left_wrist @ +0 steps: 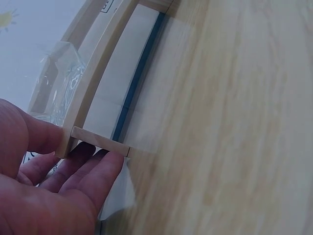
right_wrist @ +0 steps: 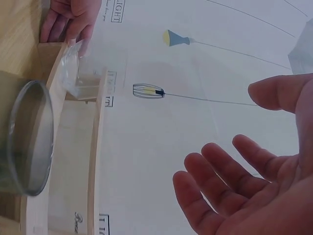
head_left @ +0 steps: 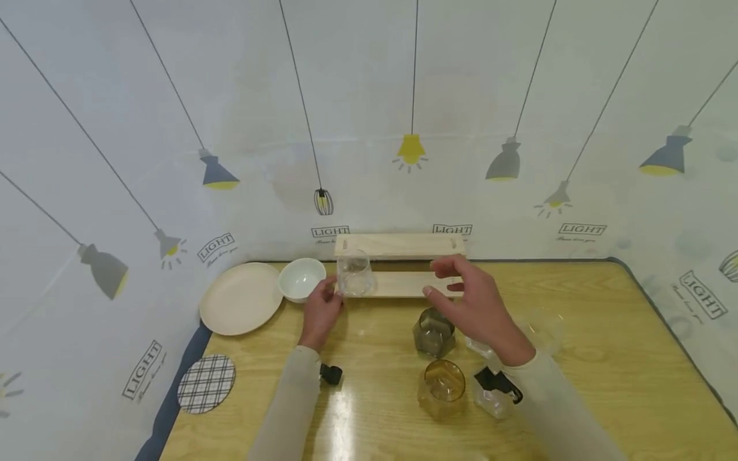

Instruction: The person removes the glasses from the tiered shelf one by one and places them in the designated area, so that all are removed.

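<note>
A low two-level wooden rack point(head_left: 400, 244) stands by the back wall. On the left end of its front board sits a clear glass point(head_left: 354, 275). My left hand point(head_left: 320, 315) grips that end of the rack; in the left wrist view its thumb lies by the top board and its fingers point(left_wrist: 105, 174) rest against the short end piece. Over the rack's right end hovers my right hand point(head_left: 475, 301), fingers loosely bent and nothing in them. Just below it on the table is a grey tinted glass point(head_left: 434, 336), with an amber glass point(head_left: 441, 389) nearer me.
Clear glasses, including one close to the amber glass point(head_left: 491, 400), stand partly hidden under my right forearm. To the left are a pale bowl point(head_left: 302, 280), a large cream plate point(head_left: 241, 299) and a checked round coaster point(head_left: 206, 384). A lamp-printed wall covering point(head_left: 369, 96) surrounds the table.
</note>
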Tool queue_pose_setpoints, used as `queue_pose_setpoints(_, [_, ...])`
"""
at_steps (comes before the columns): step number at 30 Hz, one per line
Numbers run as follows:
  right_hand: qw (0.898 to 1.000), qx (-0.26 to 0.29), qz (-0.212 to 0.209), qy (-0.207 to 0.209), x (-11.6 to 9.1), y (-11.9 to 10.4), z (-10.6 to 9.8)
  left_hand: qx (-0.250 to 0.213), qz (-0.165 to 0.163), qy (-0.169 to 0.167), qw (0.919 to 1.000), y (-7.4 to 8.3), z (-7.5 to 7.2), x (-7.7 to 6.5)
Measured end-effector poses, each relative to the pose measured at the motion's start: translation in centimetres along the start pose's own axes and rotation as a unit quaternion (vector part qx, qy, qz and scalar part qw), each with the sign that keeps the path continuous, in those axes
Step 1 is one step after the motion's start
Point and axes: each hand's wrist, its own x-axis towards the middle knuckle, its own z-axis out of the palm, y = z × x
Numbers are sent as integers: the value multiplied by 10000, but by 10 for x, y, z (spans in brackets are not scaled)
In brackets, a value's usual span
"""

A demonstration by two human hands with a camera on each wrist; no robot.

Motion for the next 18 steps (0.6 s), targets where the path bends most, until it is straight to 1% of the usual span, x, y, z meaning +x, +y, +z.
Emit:
queue_pose_setpoints(5, [9997, 139, -42, -193, 26, -7, 13, -12, -11, 21, 10000, 3, 0, 1])
queue_pose_setpoints(9, [9996, -58, -81, -271, 43, -9, 25, -33, -66, -10, 10000, 2, 0, 1])
queue_pose_setpoints(11, [9994, -169, -120, -284, 51, -7, 33, -23, -84, -9, 10000, 2, 0, 1])
queue_pose_setpoints(13, [9993, -150, -152, -315, 58, -4, 41, -14, -91, 21, 10000, 2, 0, 1])
queue_pose_setpoints(18, [9992, 91, 5, -387, 76, 5, 64, 22, -75, 39, 10000, 3, 1, -1])
